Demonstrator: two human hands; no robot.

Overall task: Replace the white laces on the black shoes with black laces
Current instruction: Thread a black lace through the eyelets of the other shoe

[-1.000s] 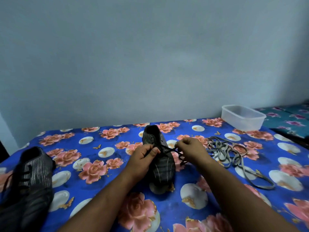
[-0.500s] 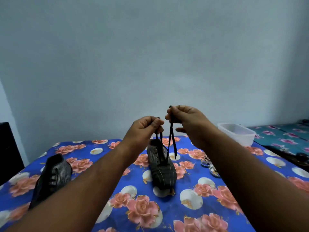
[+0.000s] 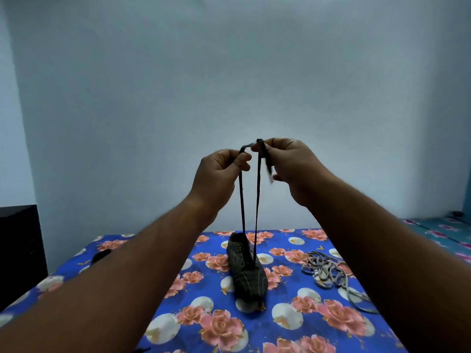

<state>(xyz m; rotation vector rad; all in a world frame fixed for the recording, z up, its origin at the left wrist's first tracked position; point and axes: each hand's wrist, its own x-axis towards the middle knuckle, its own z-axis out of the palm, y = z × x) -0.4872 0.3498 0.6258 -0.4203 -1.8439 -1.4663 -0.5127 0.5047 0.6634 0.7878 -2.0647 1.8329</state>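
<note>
Left hand (image 3: pixel 219 174): raised high in front of the wall, fingers curled, thumb and forefinger pinching one end of the black lace (image 3: pixel 241 200). A short tip of the lace arches out above the pinch toward the other hand.

Right hand (image 3: pixel 293 166): raised at nearly the same height, slightly higher, fingers curled, pinching the other end of the same lace. A short blurred tail hangs loose from under its fingers. The two pinch points sit just beside each other, almost touching.

Black lace: two strands drop from the hands, taut and nearly parallel, converging slightly on the way down. Both run into the eyelet area of the black shoe (image 3: pixel 246 273), which lies well below the hands. Which eyelets they pass through cannot be told.

Black shoe: rests on its sole on the table, toe toward the camera, heel toward the wall, directly beneath the gap between the hands. Thin pale lines run along its upper.

White laces (image 3: pixel 328 272): a loose, tangled heap on the table to the right of the shoe, apart from it, partly covered by the right forearm.

Second black shoe (image 3: pixel 100 256): only a small dark part shows past the left forearm, at the left of the table.

Table (image 3: pixel 288 335): covered with a blue cloth printed with pink roses and white discs.
</note>
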